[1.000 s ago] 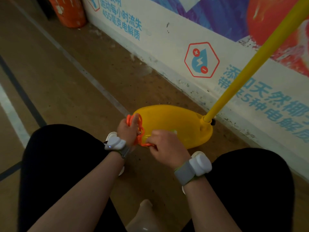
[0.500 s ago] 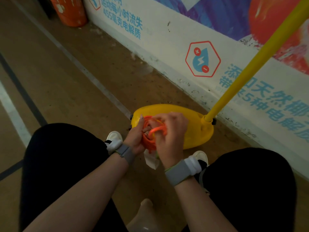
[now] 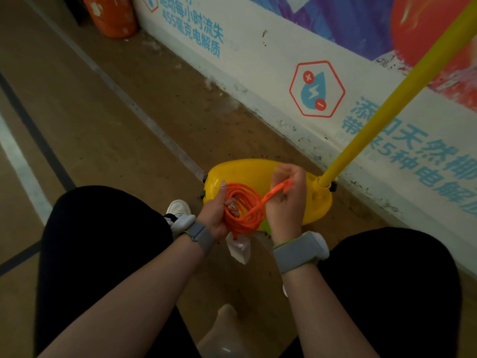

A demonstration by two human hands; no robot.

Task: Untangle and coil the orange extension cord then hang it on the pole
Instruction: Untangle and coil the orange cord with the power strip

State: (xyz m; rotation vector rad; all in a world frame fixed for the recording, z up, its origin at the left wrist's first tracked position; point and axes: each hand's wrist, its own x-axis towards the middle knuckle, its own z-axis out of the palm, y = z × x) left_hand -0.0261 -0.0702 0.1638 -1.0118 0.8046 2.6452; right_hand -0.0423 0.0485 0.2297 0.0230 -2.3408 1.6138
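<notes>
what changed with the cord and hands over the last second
The right hand moved off the orange cord to the right, drawing one strand out with it. The left hand keeps gripping the loops, now more spread. The yellow pole and its base stayed put.

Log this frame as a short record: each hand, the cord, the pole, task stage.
cord: orange, mostly coiled, between both hands
left hand: grips the coiled loops
right hand: pinches a strand leading off the coil
pole: yellow, set in a yellow base beside the wall
stage: coiling; cord not yet hung
</notes>
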